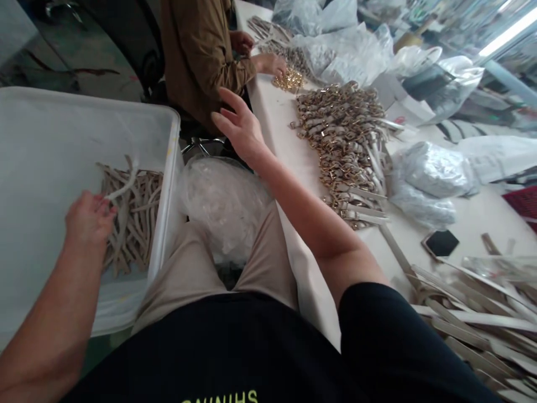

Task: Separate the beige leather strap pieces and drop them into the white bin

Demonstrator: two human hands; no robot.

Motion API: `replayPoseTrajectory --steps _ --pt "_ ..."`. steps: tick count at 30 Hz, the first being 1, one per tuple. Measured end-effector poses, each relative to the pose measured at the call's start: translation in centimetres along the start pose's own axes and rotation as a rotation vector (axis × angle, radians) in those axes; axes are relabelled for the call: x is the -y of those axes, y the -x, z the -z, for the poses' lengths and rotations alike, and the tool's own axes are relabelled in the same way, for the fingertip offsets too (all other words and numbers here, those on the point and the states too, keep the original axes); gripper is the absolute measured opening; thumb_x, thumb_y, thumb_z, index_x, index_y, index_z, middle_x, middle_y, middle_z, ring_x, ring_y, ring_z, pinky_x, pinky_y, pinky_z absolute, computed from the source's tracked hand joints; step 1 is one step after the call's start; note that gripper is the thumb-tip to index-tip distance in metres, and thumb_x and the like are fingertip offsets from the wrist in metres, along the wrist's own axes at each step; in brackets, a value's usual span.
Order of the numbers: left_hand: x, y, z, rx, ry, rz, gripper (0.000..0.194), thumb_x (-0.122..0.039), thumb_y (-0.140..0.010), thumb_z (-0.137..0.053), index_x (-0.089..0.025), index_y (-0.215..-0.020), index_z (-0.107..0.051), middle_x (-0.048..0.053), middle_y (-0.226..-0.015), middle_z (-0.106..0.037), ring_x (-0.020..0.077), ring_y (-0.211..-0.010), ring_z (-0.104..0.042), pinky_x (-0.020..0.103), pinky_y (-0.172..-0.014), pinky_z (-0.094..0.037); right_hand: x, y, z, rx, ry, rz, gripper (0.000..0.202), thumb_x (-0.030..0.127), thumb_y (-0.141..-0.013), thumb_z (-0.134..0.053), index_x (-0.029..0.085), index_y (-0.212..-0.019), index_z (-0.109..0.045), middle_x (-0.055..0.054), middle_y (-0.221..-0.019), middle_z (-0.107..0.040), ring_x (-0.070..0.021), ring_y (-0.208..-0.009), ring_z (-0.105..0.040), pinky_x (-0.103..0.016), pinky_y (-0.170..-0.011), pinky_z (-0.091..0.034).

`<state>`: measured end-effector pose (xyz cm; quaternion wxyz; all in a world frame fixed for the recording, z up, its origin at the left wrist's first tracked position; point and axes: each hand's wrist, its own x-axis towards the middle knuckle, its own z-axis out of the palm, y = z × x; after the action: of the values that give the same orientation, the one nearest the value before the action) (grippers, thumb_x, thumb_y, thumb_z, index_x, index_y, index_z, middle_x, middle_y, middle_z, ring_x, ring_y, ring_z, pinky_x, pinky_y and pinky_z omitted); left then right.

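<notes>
My left hand (90, 218) is over the white plastic bin (42, 134), its fingers pinched on the end of a pale strap (126, 186). Beneath that strap, a heap of greyish-beige straps (136, 224) lies in the bin. My right hand (239, 129) hangs in the air between the bin and the table, fingers apart and nothing in them. Nearest to it on the table is a large pile of straps with gold buckles (348, 140).
A co-worker in a brown jacket (201, 50) sits at the table's far end, one hand (271, 64) at small gold metal parts (289, 80). Clear plastic bags (434, 168) and loose flat straps (482, 330) lie on the white table (289, 151). A plastic bag (226, 201) is between my legs.
</notes>
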<state>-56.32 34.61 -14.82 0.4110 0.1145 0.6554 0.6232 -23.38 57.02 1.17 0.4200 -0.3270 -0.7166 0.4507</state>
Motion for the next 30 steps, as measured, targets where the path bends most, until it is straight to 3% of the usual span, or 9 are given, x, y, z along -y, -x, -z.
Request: replayPoseTrajectory --steps 2,5,8,10,13,16,19,25,30 --pt "1.4 1.2 -4.9 -0.028 -0.049 -0.152 0.019 -0.045 -0.079 -0.072 -0.034 -0.091 -0.063 -0.001 -0.117 -0.072 0.0235 -0.123 -0.062 0.036 -0.082 -0.057 -2.9 2.8 2.0 -0.064 0.014 -0.029 0.058 0.039 -0.09 -0.069 0.021 -0.142 -0.051 -0.007 -0.147 -0.055 -0.0197 -0.124 -0.06 -0.032 -0.108 -0.047" --pt "4.7 3.4 -12.3 0.218 -0.21 -0.173 0.039 -0.057 -0.079 -0.064 -0.023 -0.099 -0.065 0.007 -0.115 -0.073 0.0249 -0.115 -0.066 0.036 -0.089 -0.055 -7.0 6.7 3.9 -0.118 0.044 -0.123 0.045 0.037 -0.094 -0.06 0.019 -0.135 -0.057 -0.008 -0.131 -0.065 -0.0188 -0.114 -0.065 -0.035 -0.102 -0.052" --pt "9.9 5.1 -18.0 0.592 -0.853 -0.102 0.049 -0.059 -0.09 -0.044 -0.018 -0.105 -0.065 0.014 -0.118 -0.072 0.0259 -0.11 -0.068 0.035 -0.089 -0.054 -9.6 9.1 4.6 -0.149 0.106 -0.205 0.035 0.026 -0.091 -0.058 0.017 -0.125 -0.064 -0.009 -0.123 -0.069 -0.0181 -0.104 -0.067 -0.035 -0.099 -0.053" --pt "13.9 6.1 -20.2 0.715 -1.131 -0.063 0.044 -0.057 -0.079 -0.064 -0.016 -0.095 -0.069 0.019 -0.109 -0.074 0.0333 -0.108 -0.068 0.039 -0.091 -0.051 -10.4 9.6 4.6 -0.135 0.139 -0.221 0.033 0.022 -0.089 -0.057 0.016 -0.12 -0.067 -0.01 -0.121 -0.069 -0.018 -0.1 -0.068 -0.036 -0.098 -0.053" --pt "18.9 7.5 -21.2 0.731 -1.326 -0.059 0.045 -0.045 -0.061 -0.084 -0.014 -0.089 -0.07 0.026 -0.107 -0.073 0.0436 -0.111 -0.065 0.045 -0.094 -0.048 -10.6 9.2 4.5 -0.077 0.19 -0.208 0.031 0.018 -0.088 -0.059 0.017 -0.118 -0.069 -0.009 -0.121 -0.069 -0.0174 -0.096 -0.068 -0.036 -0.097 -0.053" --pt "21.5 8.1 -20.6 0.753 -1.421 -0.073 0.029 -0.037 -0.067 -0.079 -0.014 -0.083 -0.07 0.026 -0.104 -0.073 0.0439 -0.108 -0.066 0.046 -0.091 -0.049 -10.3 8.8 4.3 0.016 0.246 -0.201 0.029 0.017 -0.088 -0.061 0.017 -0.115 -0.07 -0.009 -0.122 -0.068 -0.0179 -0.097 -0.068 -0.035 -0.096 -0.053" --pt "21.9 7.4 -19.5 0.781 -1.432 -0.102 0.02 -0.035 -0.081 -0.065 -0.016 -0.079 -0.071 0.022 -0.1 -0.074 0.0389 -0.106 -0.067 0.042 -0.089 -0.049 -10.0 8.8 4.2 0.081 0.271 -0.206 0.026 0.017 -0.09 -0.061 0.017 -0.114 -0.07 -0.009 -0.119 -0.069 -0.0186 -0.098 -0.068 -0.035 -0.094 -0.053" --pt "22.1 4.8 -19.1 0.816 -1.44 -0.052 0.042 -0.043 -0.096 -0.042 -0.014 -0.097 -0.073 0.019 -0.096 -0.075 0.0308 -0.096 -0.071 0.035 -0.081 -0.05 -10.0 8.9 4.1 0.132 0.303 -0.217 0.026 0.019 -0.092 -0.061 0.018 -0.116 -0.071 -0.008 -0.119 -0.069 -0.0178 -0.096 -0.068 -0.034 -0.094 -0.052" --pt "24.8 7.3 -20.3 0.835 -1.496 -0.019 0.054 -0.057 -0.077 -0.074 -0.009 -0.102 -0.071 0.026 -0.107 -0.072 0.041 -0.108 -0.066 0.046 -0.092 -0.049 -10.0 8.9 4.0 0.169 0.316 -0.222 0.026 0.02 -0.092 -0.061 0.017 -0.117 -0.071 -0.009 -0.121 -0.068 -0.0174 -0.093 -0.068 -0.033 -0.089 -0.054"
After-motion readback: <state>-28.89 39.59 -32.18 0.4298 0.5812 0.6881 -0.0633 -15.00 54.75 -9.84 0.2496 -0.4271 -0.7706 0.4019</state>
